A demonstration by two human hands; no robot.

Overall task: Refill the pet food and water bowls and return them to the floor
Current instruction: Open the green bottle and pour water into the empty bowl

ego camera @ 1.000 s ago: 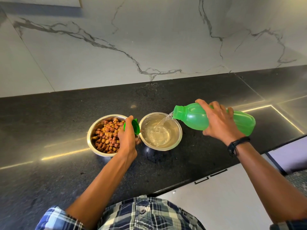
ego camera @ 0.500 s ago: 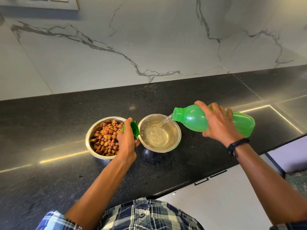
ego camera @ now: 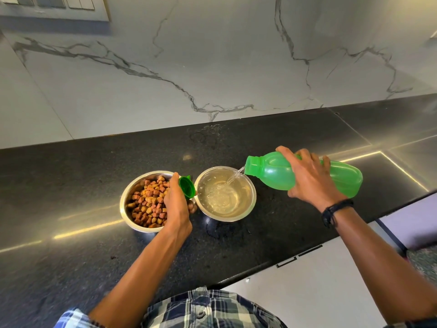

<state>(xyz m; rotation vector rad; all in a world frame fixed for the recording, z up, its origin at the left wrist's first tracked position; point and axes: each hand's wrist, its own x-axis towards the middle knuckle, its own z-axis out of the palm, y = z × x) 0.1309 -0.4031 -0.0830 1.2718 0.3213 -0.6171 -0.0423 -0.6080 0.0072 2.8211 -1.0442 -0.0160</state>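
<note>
Looking down from your head camera, your right hand (ego camera: 312, 179) wraps its fingers over the middle of the translucent green plastic bottle (ego camera: 305, 174), tipped almost flat with its open neck just above the far right rim of the round steel water bowl (ego camera: 226, 194). A thin stream of water (ego camera: 236, 175) runs from the neck into that bowl, which is partly filled and rippling. Your left hand (ego camera: 177, 204) pinches the green screw cap (ego camera: 187, 187) between thumb and fingers, hanging between the two bowls and over the near edge of the round steel food bowl (ego camera: 146, 201), which is heaped with brown and orange kibble (ego camera: 149, 204). Both bowls stand side by side, nearly touching, on the black speckled stone countertop (ego camera: 71, 185). Compared with half a second ago, little differs: the bottle has kept its tilt, the pour continues, both grips are unchanged, and the bowls have not shifted.
</note>
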